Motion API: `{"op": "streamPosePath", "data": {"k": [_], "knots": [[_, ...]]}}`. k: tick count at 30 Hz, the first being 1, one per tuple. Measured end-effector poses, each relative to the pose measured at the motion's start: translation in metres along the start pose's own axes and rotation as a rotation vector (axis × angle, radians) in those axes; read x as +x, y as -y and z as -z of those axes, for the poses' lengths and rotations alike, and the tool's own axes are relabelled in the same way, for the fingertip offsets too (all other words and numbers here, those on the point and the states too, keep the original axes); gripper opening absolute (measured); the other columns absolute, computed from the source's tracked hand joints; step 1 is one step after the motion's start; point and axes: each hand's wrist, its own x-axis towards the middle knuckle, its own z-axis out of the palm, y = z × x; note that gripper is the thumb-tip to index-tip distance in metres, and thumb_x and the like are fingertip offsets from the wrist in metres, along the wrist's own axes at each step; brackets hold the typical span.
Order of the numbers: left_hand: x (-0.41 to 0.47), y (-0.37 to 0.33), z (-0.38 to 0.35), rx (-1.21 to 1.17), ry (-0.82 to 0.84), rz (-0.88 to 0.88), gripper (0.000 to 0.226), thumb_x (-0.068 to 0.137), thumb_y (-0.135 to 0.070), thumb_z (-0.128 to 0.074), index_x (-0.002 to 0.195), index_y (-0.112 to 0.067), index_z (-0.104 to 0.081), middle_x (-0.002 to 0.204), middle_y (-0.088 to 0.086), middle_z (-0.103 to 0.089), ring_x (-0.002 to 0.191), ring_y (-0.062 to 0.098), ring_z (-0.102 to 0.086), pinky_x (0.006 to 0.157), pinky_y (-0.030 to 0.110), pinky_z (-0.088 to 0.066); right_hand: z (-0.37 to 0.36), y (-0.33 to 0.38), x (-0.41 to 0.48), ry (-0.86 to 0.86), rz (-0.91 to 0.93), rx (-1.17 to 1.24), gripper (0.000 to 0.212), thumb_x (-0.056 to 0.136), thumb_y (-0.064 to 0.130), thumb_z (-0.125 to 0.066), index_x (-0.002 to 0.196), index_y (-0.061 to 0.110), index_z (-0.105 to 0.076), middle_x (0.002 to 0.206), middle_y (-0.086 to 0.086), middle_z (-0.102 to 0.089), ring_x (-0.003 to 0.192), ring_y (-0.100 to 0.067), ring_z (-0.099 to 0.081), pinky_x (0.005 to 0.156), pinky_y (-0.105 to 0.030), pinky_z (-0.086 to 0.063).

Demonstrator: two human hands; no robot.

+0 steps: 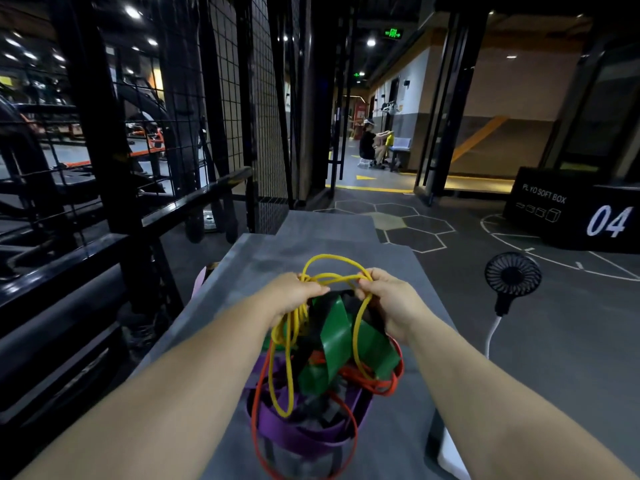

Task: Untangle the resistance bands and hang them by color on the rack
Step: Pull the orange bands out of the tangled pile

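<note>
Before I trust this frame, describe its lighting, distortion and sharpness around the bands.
Head view: wide-angle bowing curves the black frame posts and stretches the forearms; head view, room dim with glaring ceiling spots; head view, left hand, right hand, yellow band and green band sharp, well lit; distant seated person small, soft.

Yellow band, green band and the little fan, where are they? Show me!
yellow band (329,256): head view, on its topmost loop.
green band (341,325): head view, on the wide flat strip in the middle of the tangle.
fan (512,274): head view, on the middle of its round grille.
</note>
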Motion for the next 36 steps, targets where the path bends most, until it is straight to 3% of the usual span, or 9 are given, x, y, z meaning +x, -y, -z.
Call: {"op": "streamPosePath", "data": {"k": [3, 7, 12, 15, 22, 24, 26, 29, 36], "knots": [[-0.003, 0.004, -0.005, -0.082, 0.056, 0.098, 0.045, 0.082, -0.042, -0.072, 0.115, -0.014, -0.063, 0.129, 0.006, -0.055, 0.122, 0.031, -0.05, 0.104, 0.041, -0.038, 0.0, -0.011, -0.001, -0.018, -0.019, 0.001, 0.023, 0.1, 0.007, -0.042, 0.081, 0.012, -0.053, 0.063, -0.002, -0.051, 0.062, -0.013, -0.044, 0.065, -0.026, -0.034], [-0.008, 0.006, -0.009, -0.199, 0.083, 0.18, 0.018, 0.083, -0.039, -0.071, 0.08, -0.023, -0.062, 0.133, 0.008, -0.051, 0.13, 0.032, -0.043, 0.111, 0.048, -0.033, -0.001, -0.02, -0.004, -0.073, -0.041, -0.026, 0.019, 0.099, 0.005, -0.045, 0.084, 0.012, -0.056, 0.067, -0.003, -0.054, 0.066, -0.015, -0.049, 0.067, -0.026, -0.039], [-0.011, 0.003, -0.02, -0.374, 0.053, 0.169, 0.016, 0.083, -0.026, -0.071, 0.077, -0.012, -0.068, 0.091, 0.018, -0.067, 0.085, 0.03, -0.063, 0.085, 0.039, -0.052, -0.006, -0.029, -0.002, -0.172, -0.134, -0.142, 0.009, 0.094, 0.008, -0.056, 0.102, 0.01, -0.055, 0.081, -0.008, -0.058, 0.067, -0.018, -0.054, 0.063, -0.029, -0.044], [-0.011, -0.002, -0.025, -0.458, 0.014, 0.203, 0.026, 0.086, -0.033, -0.068, 0.072, -0.014, -0.057, 0.07, 0.009, -0.054, 0.064, 0.022, -0.051, 0.059, 0.028, -0.04, -0.006, -0.033, -0.001, -0.295, -0.128, -0.176, 0.024, 0.089, 0.021, -0.068, 0.091, 0.019, -0.044, 0.078, -0.004, -0.049, 0.065, -0.018, -0.046, 0.059, -0.031, -0.039], [-0.014, 0.0, -0.031, -0.535, 0.029, 0.24, 0.03, 0.078, -0.038, -0.073, 0.074, -0.016, -0.053, 0.07, 0.01, -0.054, 0.061, 0.023, -0.052, 0.062, 0.028, -0.044, 0.003, -0.018, -0.009, -0.359, -0.09, -0.645, 0.051, 0.08, 0.05, -0.072, 0.052, 0.017, -0.045, 0.039, 0.008, -0.041, 0.053, -0.016, -0.042, 0.051, -0.027, -0.033], [-0.015, -0.002, -0.033, -0.543, 0.038, 0.22, 0.027, 0.08, -0.036, -0.072, 0.076, -0.016, -0.054, 0.065, 0.009, -0.055, 0.057, 0.022, -0.054, 0.059, 0.025, -0.044, 0.0, -0.016, -0.01, -0.299, -0.106, -0.671, 0.049, 0.09, 0.051, -0.059, 0.054, 0.017, -0.052, 0.052, 0.005, -0.054, 0.064, -0.023, -0.054, 0.063, -0.028, -0.047], [-0.015, -0.005, -0.035, -0.539, 0.046, 0.184, 0.02, 0.087, -0.031, -0.066, 0.077, -0.017, -0.056, 0.054, 0.004, -0.057, 0.046, 0.019, -0.055, 0.05, 0.021, -0.041, -0.003, -0.015, -0.011, -0.251, -0.157, -0.604, 0.05, 0.095, 0.058, -0.044, 0.081, 0.016, -0.068, 0.089, -0.009, -0.067, 0.097, -0.031, -0.062, 0.087, -0.034, -0.048], [-0.018, -0.007, -0.04, -0.491, 0.061, 0.14, 0.014, 0.087, -0.028, -0.067, 0.089, -0.015, -0.064, 0.074, 0.006, -0.063, 0.061, 0.021, -0.06, 0.057, 0.027, -0.045, -0.007, -0.018, -0.015, -0.142, -0.29, -0.327, 0.089, 0.076, 0.085, -0.044, 0.126, 0.013, -0.061, 0.127, -0.004, -0.06, 0.121, -0.029, -0.054, 0.101, -0.036, -0.039], [-0.016, -0.002, -0.03, -0.294, 0.0, 0.08, 0.026, 0.089, -0.03, -0.067, 0.073, -0.012, -0.057, 0.064, 0.005, -0.053, 0.052, 0.016, -0.051, 0.051, 0.024, -0.041, -0.005, -0.023, -0.021, -0.011, -0.186, -0.236, 0.049, 0.062, 0.051, -0.081, 0.096, 0.016, -0.073, 0.093, -0.009, -0.076, 0.092, -0.031, -0.071, 0.091, -0.053, -0.053]]}}
